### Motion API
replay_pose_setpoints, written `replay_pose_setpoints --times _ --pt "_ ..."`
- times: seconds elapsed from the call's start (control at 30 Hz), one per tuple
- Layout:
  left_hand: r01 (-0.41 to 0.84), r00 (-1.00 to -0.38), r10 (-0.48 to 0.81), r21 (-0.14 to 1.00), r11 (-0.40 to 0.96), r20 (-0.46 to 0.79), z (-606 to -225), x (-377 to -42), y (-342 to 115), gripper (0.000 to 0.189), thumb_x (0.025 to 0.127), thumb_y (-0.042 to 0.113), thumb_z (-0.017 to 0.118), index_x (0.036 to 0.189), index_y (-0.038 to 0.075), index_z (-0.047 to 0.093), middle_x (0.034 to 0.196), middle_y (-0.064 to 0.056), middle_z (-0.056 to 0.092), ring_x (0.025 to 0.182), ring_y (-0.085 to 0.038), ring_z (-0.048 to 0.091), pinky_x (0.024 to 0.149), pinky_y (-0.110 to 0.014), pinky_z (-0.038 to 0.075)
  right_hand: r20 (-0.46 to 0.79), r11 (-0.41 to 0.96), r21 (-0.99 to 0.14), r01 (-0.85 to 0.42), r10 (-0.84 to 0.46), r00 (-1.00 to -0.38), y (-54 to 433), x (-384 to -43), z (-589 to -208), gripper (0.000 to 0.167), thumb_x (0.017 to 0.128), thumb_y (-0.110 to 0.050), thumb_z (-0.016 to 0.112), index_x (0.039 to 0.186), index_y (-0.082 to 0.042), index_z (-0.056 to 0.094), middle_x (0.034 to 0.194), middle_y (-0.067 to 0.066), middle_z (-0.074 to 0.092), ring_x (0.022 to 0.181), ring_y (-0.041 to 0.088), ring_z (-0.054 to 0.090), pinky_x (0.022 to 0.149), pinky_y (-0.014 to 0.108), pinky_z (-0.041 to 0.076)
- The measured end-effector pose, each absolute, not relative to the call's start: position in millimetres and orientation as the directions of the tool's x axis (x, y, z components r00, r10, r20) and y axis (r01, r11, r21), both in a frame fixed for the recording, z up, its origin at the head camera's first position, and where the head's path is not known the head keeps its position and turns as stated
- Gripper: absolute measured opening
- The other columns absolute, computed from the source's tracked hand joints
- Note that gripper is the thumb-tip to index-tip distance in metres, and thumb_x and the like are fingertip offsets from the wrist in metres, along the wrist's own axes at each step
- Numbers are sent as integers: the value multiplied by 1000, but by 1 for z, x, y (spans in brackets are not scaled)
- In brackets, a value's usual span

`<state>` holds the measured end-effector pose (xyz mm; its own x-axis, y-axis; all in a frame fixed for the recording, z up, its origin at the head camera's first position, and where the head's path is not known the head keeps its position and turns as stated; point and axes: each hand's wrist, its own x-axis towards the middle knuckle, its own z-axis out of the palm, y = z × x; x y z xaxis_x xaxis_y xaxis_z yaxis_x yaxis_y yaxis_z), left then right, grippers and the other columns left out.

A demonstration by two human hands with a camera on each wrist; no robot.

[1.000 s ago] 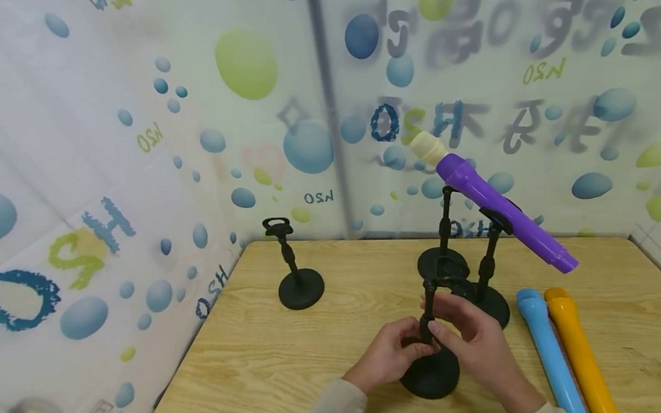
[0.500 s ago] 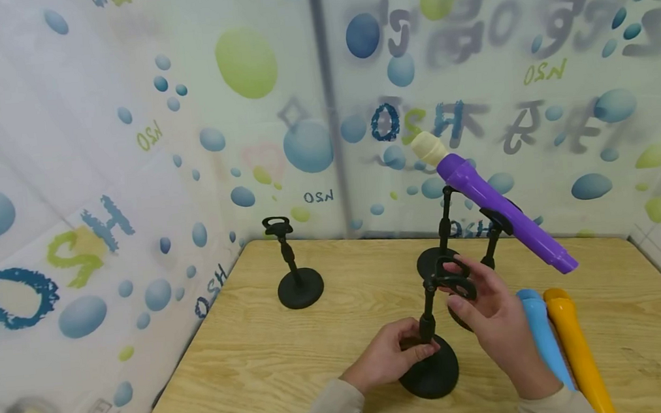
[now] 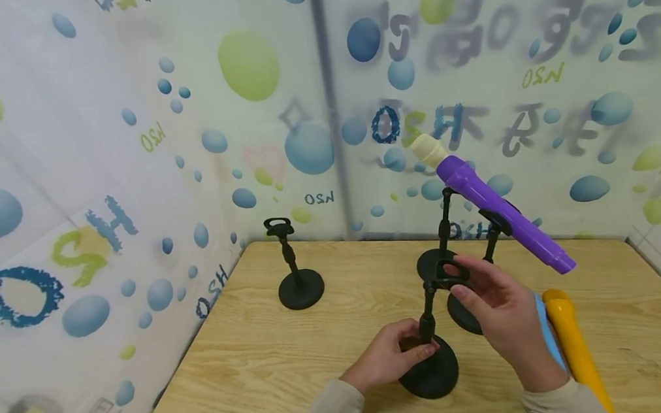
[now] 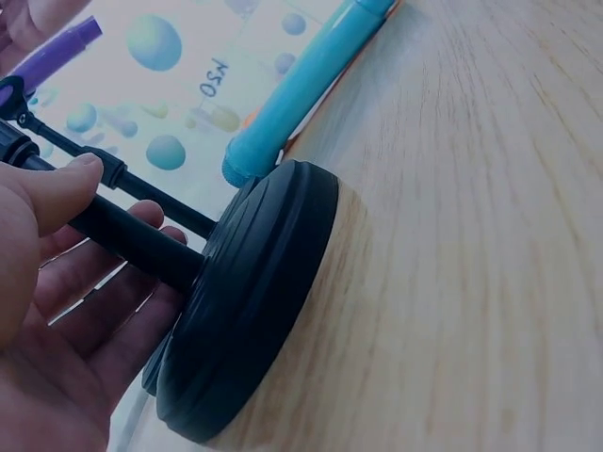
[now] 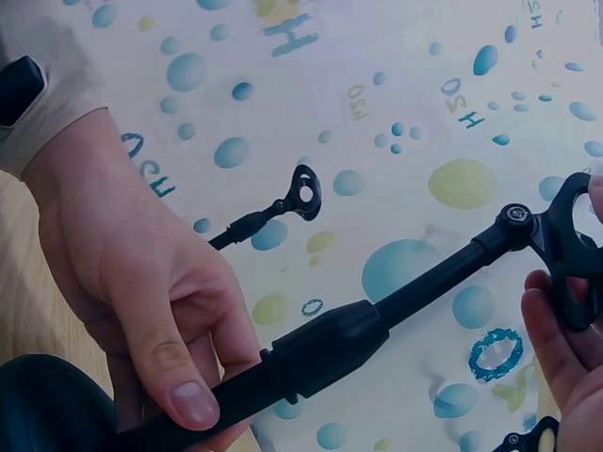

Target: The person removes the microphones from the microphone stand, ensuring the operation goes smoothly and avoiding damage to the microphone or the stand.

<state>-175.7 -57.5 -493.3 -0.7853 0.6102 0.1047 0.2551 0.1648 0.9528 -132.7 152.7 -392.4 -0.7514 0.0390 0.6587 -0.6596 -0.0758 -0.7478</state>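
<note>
A black microphone stand [image 3: 430, 371] with a round base stands on the table in front of me in the head view. My left hand [image 3: 386, 354] grips its lower pole just above the base; in the left wrist view, thumb and fingers wrap the pole beside the thick round base [image 4: 254, 292]. At the top, my right hand [image 3: 509, 325] pinches the stand's clip [image 3: 445, 283] between thumb and fingers. The right wrist view has the pole's collar [image 5: 330, 348] in the middle and the clip [image 5: 565, 254] at the right edge, partly hidden by fingers.
Behind, another stand bears a purple microphone [image 3: 495, 202] with a cream head, beside a further stand [image 3: 434, 263]. A lone stand [image 3: 300, 289] is at back left. Orange [image 3: 575, 342] and blue [image 3: 550, 338] microphones lie at right, the blue one mostly covered by my right hand.
My right hand has risen from the stand's pole to its clip and taken hold there; the clip has tilted slightly. My left hand has stayed on the lower pole.
</note>
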Motion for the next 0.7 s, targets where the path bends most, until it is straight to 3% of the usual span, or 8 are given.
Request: replay_pose_setpoints --times 0.27,0.7 --pt "242 -787 610 957 162 96 -494 -175 -58 22 106 19 72 122 4 72 115 -8 81 103 0 73 93 -21 57 573 53 -819 -572 28 -819 155 -127 -400 43 97 20 65 138 12 62 126 -13 77 118 0 73 97 15 57" --pt "220 -791 607 961 168 74 -493 -175 -58 24 106 19 71 125 4 71 116 -4 80 106 0 73 95 -19 57 543 176 -824 -538 -23 -840 157 -125 -419 43 98 15 68 139 4 65 125 -17 76 113 -2 73 93 14 58"
